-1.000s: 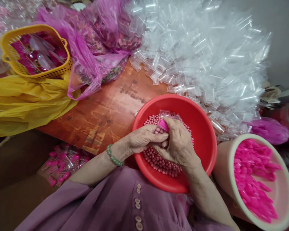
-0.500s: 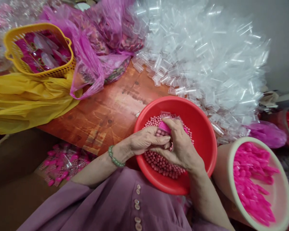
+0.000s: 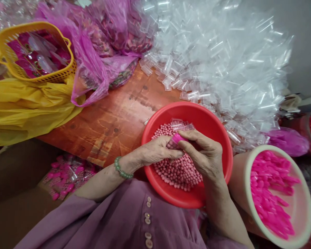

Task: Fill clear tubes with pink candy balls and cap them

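My left hand [image 3: 157, 150] is closed around a small clear container of pink beads [image 3: 171, 144], which its fingers partly hide. At the container's end is a bright pink cap [image 3: 178, 138], pinched between the thumb and fingers of my right hand [image 3: 204, 154]. Both hands are over a red basin [image 3: 225, 148]. Loose pink beads [image 3: 177, 174] cover part of its bottom, and a few clear plastic containers [image 3: 177, 123] lie on them at the far side.
Behind the basin spreads a large heap of clear containers [image 3: 223, 62]. A cream bucket [image 3: 307, 207] of pink plastic parts [image 3: 269, 193] stands at right. Leftward are a yellow basket [image 3: 54, 76], purple bags [image 3: 90, 76] and a yellow bag [image 3: 28, 107]. Filled pieces [image 3: 67, 176] lie below the table edge.
My right hand has shifted slightly right and opened out from my left, its fingers now on the pink cap. More of the beads below shows. The left hand keeps its hold.
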`<state>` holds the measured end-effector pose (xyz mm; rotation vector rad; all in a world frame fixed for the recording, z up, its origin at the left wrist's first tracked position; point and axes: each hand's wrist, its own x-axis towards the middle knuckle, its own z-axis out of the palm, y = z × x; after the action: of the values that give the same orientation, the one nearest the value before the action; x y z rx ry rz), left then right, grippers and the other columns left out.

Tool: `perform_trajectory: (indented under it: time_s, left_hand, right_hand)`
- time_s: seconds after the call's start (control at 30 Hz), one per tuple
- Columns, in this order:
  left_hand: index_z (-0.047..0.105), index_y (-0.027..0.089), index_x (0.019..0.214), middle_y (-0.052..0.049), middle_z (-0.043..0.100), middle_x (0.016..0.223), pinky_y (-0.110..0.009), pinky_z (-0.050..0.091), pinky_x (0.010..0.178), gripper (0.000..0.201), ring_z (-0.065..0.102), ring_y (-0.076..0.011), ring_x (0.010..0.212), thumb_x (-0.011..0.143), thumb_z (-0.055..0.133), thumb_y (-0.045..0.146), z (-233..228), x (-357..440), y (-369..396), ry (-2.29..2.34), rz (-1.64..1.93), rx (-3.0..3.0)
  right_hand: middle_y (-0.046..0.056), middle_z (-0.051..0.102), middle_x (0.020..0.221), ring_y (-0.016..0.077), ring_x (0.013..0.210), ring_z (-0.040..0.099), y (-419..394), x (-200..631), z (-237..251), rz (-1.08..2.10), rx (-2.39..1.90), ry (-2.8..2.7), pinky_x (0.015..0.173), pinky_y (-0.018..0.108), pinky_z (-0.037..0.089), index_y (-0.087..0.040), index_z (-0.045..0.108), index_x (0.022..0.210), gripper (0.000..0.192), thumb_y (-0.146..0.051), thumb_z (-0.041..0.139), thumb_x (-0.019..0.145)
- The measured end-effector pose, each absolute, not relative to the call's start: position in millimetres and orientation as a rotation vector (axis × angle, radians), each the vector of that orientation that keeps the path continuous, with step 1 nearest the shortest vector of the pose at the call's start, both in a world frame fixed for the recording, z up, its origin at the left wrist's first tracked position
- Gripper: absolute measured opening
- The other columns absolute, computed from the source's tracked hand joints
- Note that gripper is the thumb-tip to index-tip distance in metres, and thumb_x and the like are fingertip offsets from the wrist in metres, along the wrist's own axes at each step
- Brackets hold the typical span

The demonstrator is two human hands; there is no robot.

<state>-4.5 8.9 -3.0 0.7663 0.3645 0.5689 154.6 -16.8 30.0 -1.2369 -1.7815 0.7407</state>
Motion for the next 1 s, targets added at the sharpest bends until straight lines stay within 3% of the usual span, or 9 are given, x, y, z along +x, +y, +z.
perform_trajectory:
  time_s: [0.17, 0.3, 0.37, 0.6, 0.73, 0.83, 1.0]
  left_hand:
    - [0.053, 0.013, 0.063, 0.006, 0.044, 0.056, -0.024, 0.029, 0.054, 0.041, 0.037, -0.0059, 0.053, 0.067, 0.080, 0.043, -2.6, -6.5, 8.9, 0.378, 0.536, 0.725]
    - [0.055, 0.013, 0.061, 0.003, 0.051, 0.055, -0.023, 0.032, 0.052, 0.043, 0.044, -0.0065, 0.051, 0.069, 0.080, 0.047, -4.4, -7.3, 9.7, 0.424, 0.526, 0.629]
    - [0.058, 0.011, 0.061, 0.000, 0.056, 0.056, -0.023, 0.036, 0.053, 0.045, 0.051, -0.0085, 0.054, 0.067, 0.081, 0.049, -5.1, -7.2, 10.0, 0.414, 0.513, 0.586]
    - [0.065, 0.010, 0.064, -0.003, 0.064, 0.062, -0.021, 0.046, 0.062, 0.047, 0.058, -0.0091, 0.060, 0.068, 0.080, 0.055, -6.0, -11.4, 9.4, 0.349, 0.536, 0.602]
    - [0.066, 0.012, 0.066, -0.006, 0.065, 0.057, -0.028, 0.052, 0.063, 0.073, 0.062, -0.0149, 0.058, 0.073, 0.050, 0.083, -3.6, -11.3, 14.1, 0.321, 0.443, 0.506]
    - [0.063, 0.014, 0.061, -0.006, 0.062, 0.051, -0.029, 0.054, 0.060, 0.080, 0.062, -0.0155, 0.053, 0.077, 0.034, 0.087, 2.9, -5.6, 16.1, 0.407, 0.396, 0.467]
    - [0.065, 0.013, 0.065, -0.004, 0.063, 0.051, -0.026, 0.050, 0.048, 0.065, 0.058, -0.0132, 0.044, 0.077, 0.053, 0.077, 12.7, 5.1, 10.0, 0.648, 0.418, 0.393]
  right_hand:
    - [0.005, 0.073, 0.100, 0.0188, 0.092, 0.068, -17.6, 156.2, 36.9, 0.547, -1.172, -2.078, 0.082, 0.035, 0.057, -0.023, 0.065, 0.116, 0.027, -0.020, 0.065, 0.089]
    - [0.020, 0.064, 0.119, 0.0317, 0.111, 0.061, -18.9, 151.7, 31.0, 0.299, -1.183, -2.348, 0.094, 0.051, 0.053, -0.010, 0.046, 0.134, 0.070, -0.045, 0.073, 0.079]
    - [0.024, 0.061, 0.120, 0.0342, 0.111, 0.059, -18.6, 149.0, 24.0, 0.196, -1.177, -2.401, 0.092, 0.052, 0.053, -0.006, 0.039, 0.138, 0.081, -0.049, 0.072, 0.078]
    - [0.018, 0.065, 0.109, 0.0294, 0.095, 0.063, -16.8, 145.0, 16.1, -0.133, -1.117, -2.349, 0.080, 0.045, 0.053, -0.009, 0.040, 0.136, 0.068, -0.043, 0.062, 0.081]
    - [0.018, 0.067, 0.100, 0.0276, 0.092, 0.065, -16.8, 147.3, 19.6, -0.229, -1.058, -2.385, 0.077, 0.040, 0.050, -0.006, 0.045, 0.128, 0.059, -0.040, 0.059, 0.082]
    - [0.015, 0.067, 0.092, 0.0259, 0.085, 0.064, -16.7, 150.1, 18.3, -0.263, -1.028, -2.405, 0.074, 0.039, 0.049, -0.006, 0.047, 0.125, 0.056, -0.040, 0.057, 0.082]
    - [0.016, 0.067, 0.087, 0.0273, 0.081, 0.062, -18.4, 151.2, 14.6, -0.296, -0.984, -2.411, 0.072, 0.040, 0.048, -0.004, 0.045, 0.128, 0.059, -0.041, 0.054, 0.082]
